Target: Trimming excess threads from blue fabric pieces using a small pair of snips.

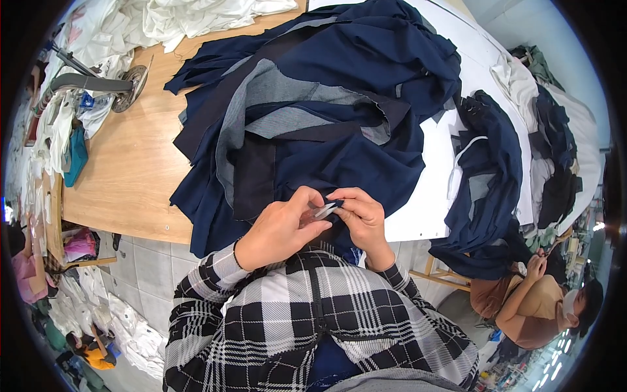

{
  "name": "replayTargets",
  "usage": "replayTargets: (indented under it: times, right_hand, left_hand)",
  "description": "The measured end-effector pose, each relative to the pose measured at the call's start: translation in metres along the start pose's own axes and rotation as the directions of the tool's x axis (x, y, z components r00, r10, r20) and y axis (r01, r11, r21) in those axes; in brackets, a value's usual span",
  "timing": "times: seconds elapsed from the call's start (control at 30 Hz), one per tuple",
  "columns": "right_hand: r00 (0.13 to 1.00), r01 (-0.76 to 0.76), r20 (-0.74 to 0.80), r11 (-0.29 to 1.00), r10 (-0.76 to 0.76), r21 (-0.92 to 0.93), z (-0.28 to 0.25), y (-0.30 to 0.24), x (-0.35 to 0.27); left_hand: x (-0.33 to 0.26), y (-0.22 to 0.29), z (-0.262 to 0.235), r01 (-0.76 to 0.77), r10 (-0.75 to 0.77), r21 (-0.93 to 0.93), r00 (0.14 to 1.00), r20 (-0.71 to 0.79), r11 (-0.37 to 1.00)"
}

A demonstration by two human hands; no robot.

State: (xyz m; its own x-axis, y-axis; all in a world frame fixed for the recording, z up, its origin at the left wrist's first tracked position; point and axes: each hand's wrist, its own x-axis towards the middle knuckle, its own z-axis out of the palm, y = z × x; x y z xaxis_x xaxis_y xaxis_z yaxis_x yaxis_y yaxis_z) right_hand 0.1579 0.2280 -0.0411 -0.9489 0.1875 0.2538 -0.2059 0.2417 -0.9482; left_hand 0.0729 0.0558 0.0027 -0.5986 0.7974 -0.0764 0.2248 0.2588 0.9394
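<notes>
Remotely, I saw a light wooden surface (130,186), grey tiled floor (147,264), pale wall (555,49) and, lower right, bright lights (556,372).

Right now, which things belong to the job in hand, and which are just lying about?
In the job:
pale item, between left hand and right hand; too small to identify
navy pile just beyond, probably

Apparently lying about:
white cloth, upper left
teal piece, left

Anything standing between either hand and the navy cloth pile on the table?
Nothing visible: the left hand and right hand appear just before the navy cloth pile, with only a small pale object and dark scrap between their fingers.
</notes>
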Motion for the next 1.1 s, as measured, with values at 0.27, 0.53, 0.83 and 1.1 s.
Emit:
replayTargets:
  times: [0.27, 0.53, 0.83, 1.1]
  right_hand:
    - [1.0, -0.028, 0.009, 0.999, 0.028, 0.041, 0.0004, -0.0006, -0.0011]
    - [1.0, 0.001, -0.002, 0.999, -0.001, 0.038, 0.0014, 0.0027, -0.0015]
    - [1.0, -0.003, 0.002, 0.998, 0.003, 0.056, 0.0002, 0.0084, -0.0025]
    - [1.0, -0.029, 0.011, 0.995, 0.028, 0.095, -0.0029, 0.0078, -0.002]
  left_hand:
    - [0.0004, 0.0049, -0.005, 0.053, -0.054, 0.019, 0.997, 0.063, 0.998]
    - [0.0005, 0.0046, -0.0033, 0.041, -0.041, 0.01, 0.998, 0.056, 0.999]
    - [0.0029, 0.0041, -0.0037, 0.075, -0.071, -0.048, 0.995, 0.076, 0.996]
    - [0.0004, 0.0025, -0.0051, 0.045, -0.041, -0.044, 0.996, 0.084, 0.998]
